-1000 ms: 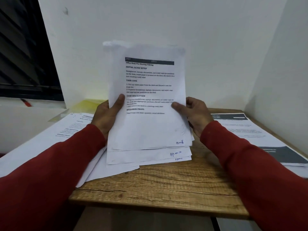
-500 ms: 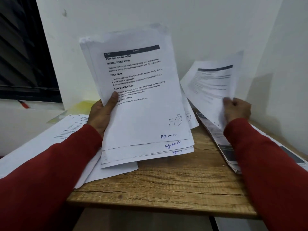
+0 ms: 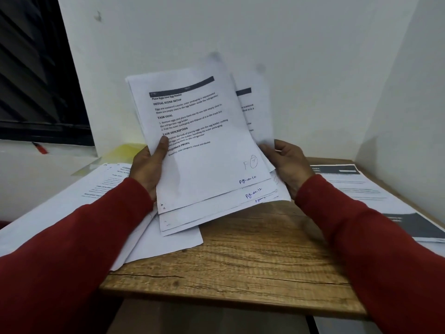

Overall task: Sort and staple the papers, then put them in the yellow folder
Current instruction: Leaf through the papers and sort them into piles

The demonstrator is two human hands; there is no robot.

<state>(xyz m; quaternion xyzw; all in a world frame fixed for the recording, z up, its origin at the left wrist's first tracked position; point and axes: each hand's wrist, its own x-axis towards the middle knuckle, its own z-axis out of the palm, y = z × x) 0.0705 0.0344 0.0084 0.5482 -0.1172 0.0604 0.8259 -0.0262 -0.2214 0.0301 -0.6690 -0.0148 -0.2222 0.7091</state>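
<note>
The sheaf (image 3: 207,150) stands tilted over the desk (image 3: 240,266), the left hand (image 3: 148,168) gripping its 9 o'clock edge, thumb on the top page. The right hand (image 3: 287,165) curls round rear sheets at 3 o'clock. Read each handwritten page number before dealing. Loose sheets (image 3: 115,189) crowd 9 o'clock, another pile (image 3: 361,189) 3 o'clock. The folder (image 3: 125,150) lies at 11 o'clock, partly hidden.

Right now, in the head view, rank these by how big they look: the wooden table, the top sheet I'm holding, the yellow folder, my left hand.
1. wooden table
2. top sheet
3. left hand and yellow folder: unsure, since the folder is farther away and mostly hidden.
</note>
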